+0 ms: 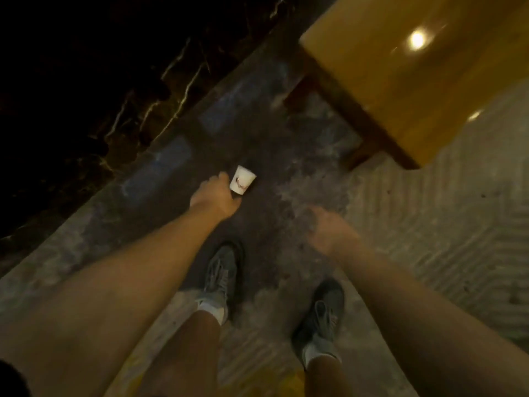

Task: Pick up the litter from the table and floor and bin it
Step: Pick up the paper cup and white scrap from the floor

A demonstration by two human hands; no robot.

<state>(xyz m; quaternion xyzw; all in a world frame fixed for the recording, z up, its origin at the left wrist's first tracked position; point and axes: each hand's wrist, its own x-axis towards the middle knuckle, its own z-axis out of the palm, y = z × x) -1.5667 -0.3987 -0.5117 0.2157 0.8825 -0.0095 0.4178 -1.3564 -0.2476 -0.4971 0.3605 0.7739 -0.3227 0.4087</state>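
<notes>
A small white paper cup (243, 179) with a reddish mark lies on its side on the dark, worn floor. My left hand (215, 196) reaches down to it and closes around its narrow bottom end, with fingers above and thumb below. My right hand (329, 228) hovers lower right of the cup, blurred by motion, fingers apart and holding nothing. No bin is in view.
A glossy yellow table (415, 81) on dark wooden legs (369, 150) stands at the upper right, close beyond the cup. A black veined marble wall (86, 81) runs along the left. My feet in grey shoes (220, 276) stand just below the hands. Patterned carpet (443, 224) lies to the right.
</notes>
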